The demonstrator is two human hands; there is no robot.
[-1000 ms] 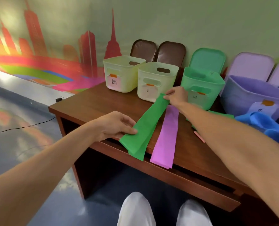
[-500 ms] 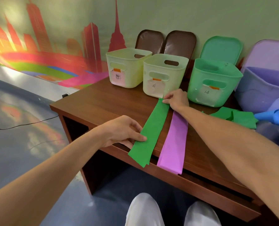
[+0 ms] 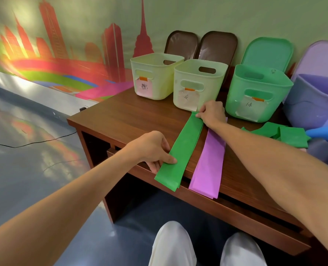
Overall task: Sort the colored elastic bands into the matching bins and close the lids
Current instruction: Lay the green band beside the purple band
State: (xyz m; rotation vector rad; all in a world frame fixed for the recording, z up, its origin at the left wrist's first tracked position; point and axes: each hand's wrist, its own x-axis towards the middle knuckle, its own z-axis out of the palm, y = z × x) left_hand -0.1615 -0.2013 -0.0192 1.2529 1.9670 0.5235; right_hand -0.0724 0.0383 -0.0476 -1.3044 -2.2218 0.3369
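A long green elastic band (image 3: 182, 150) lies flat and slantwise on the brown wooden table (image 3: 130, 116), running from the foot of the middle pale-yellow bin (image 3: 197, 85) to the near edge, where its end hangs over. The left hand (image 3: 151, 148) pinches the band close to that near end: the thumb lies on top, and the fingers are tucked under the band at the table's edge. The right hand (image 3: 212, 113) holds the far end with its fingers curled and bunched together, pinching the band against the table just in front of the middle bin. Just to the right of the green band, a purple elastic band (image 3: 210, 160) lies alongside it. Its near end also hangs over the edge, and its far end is hidden under the right wrist. Along the far side stand four open bins. From left to right they are another pale-yellow bin (image 3: 153, 77), the middle one, a green bin (image 3: 255, 93) and a purple bin (image 3: 312, 98). The first three show paper labels with handwritten marks. Two brown lids (image 3: 181, 43), a green lid (image 3: 266, 52) and a purple lid (image 3: 322, 56) lean upright against the wall behind the bins. Folded green bands (image 3: 285, 133) lie on the table in front of the green bin, with something blue (image 3: 324, 130) at their right. A city-skyline mural (image 3: 50, 45) covers the wall on the left.
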